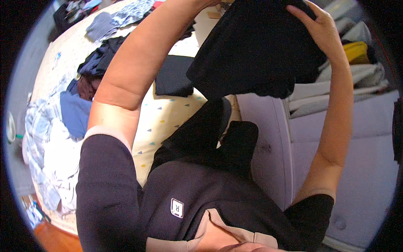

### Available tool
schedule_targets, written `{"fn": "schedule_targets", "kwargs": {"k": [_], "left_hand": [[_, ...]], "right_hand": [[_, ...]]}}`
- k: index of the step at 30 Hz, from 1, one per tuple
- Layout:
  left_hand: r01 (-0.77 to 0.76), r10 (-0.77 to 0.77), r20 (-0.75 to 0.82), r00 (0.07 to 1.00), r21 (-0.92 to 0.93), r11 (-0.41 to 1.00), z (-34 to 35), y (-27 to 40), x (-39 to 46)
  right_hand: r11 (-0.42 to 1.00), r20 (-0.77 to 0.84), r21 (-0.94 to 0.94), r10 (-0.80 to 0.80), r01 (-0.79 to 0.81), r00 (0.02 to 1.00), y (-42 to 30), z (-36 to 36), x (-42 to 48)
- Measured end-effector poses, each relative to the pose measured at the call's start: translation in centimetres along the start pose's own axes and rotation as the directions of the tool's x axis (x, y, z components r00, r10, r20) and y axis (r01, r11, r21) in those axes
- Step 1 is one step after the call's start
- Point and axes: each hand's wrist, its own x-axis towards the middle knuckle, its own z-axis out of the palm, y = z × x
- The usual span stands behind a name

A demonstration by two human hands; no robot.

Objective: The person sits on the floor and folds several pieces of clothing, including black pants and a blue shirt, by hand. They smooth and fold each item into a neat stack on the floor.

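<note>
A black cloth garment (255, 50) hangs spread in front of me at the top of the view. My right hand (324, 26) grips its upper right edge, the thumb lying over the fabric. Of my left hand (212, 2) only a sliver by the wrist shows at the top edge, beside the garment's upper left side; its fingers are hidden. Below and left of the garment, a folded dark cloth (174, 75) lies on a pale bed sheet (170, 116) with small coloured triangles.
Dark crumpled clothes (102, 58), a blue cloth (75, 113) and white and plaid fabric (56, 151) lie left on the bed. A grey garment (100, 26) is farther back. At right, stacked folded clothes (343, 78), one yellow (355, 52), sit beyond a pale padded surface (267, 135).
</note>
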Motion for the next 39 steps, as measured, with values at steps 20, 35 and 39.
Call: {"fn": "schedule_targets", "kwargs": {"k": [20, 35, 39], "left_hand": [[0.793, -0.759, -0.283, 0.586, 0.007, 0.610, -13.7, -9.6, -37.0], [0.917, -0.236, -0.909, 0.344, 0.272, 0.290, -12.7, -17.0, -47.9], [0.942, -0.309, -0.949, 0.060, -0.048, 0.332, -9.5, -15.1, -46.6]], "right_hand": [[0.918, 0.078, 0.371, 0.118, -0.138, 0.990, -1.9, 11.7, 3.2], [0.810, 0.423, -0.157, 0.572, -0.565, 0.703, 33.0, 42.0, -13.5], [0.897, 0.262, -0.347, 0.374, -0.275, 0.890, 23.2, 39.6, -10.5]]}}
